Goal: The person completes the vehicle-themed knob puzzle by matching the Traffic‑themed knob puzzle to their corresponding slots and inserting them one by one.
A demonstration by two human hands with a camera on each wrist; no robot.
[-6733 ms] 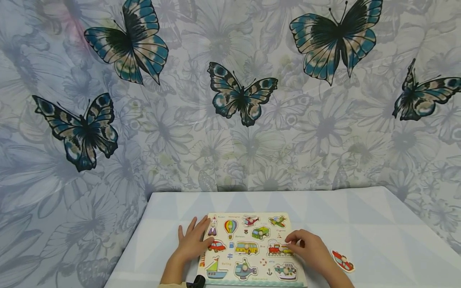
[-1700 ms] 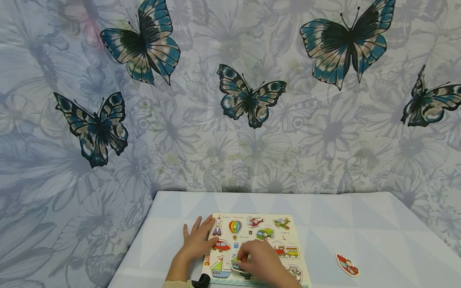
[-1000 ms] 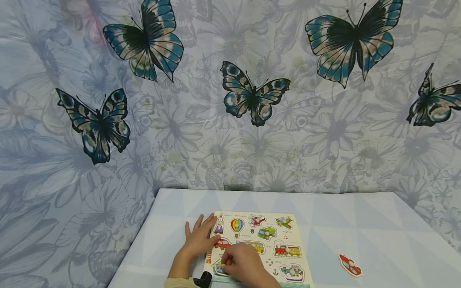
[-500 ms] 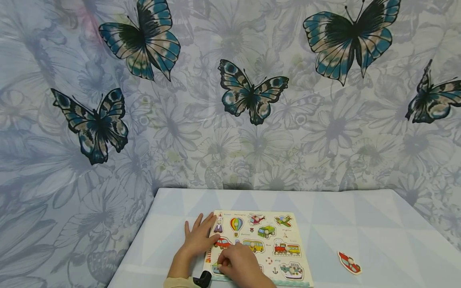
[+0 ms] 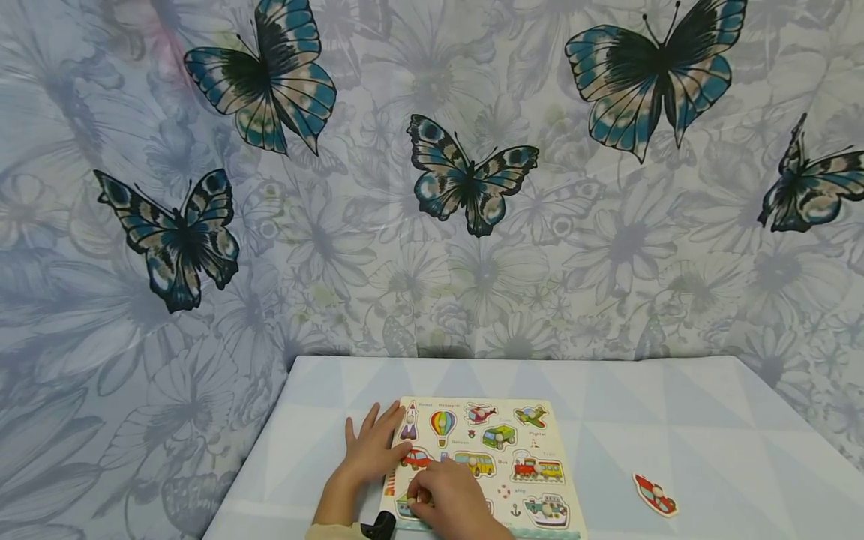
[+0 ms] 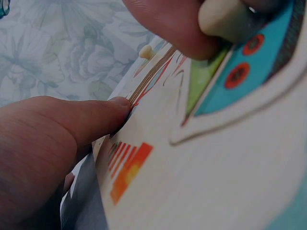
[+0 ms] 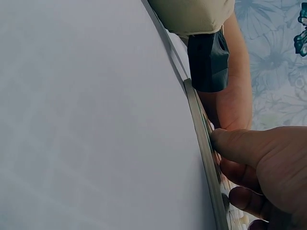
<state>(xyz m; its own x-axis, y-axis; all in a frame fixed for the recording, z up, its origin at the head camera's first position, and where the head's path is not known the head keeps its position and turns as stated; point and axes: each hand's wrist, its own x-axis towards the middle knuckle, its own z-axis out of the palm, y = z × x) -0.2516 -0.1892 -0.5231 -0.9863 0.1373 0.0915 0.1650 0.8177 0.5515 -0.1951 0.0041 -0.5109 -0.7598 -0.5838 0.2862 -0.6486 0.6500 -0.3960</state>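
Note:
A wooden peg puzzle board printed with vehicles lies on the table. My left hand rests at its left edge, fingers spread, the thumb on the board near the red car piece. Over the lower left corner, my right hand pinches the round wooden knob of the sailboat piece. In the left wrist view its blue and green picture and white border show; whether it sits fully in its recess I cannot tell. The right hand hides part of the submarine picture.
A red piece with a knob lies on the table right of the board. Bus, train and ship pictures show on the board. Behind the table hangs a butterfly-patterned cloth.
My right hand has moved left from the train to the sailboat corner, carrying a piece past the submarine on the way. It has barely shifted in the last half second. The left hand stays put.

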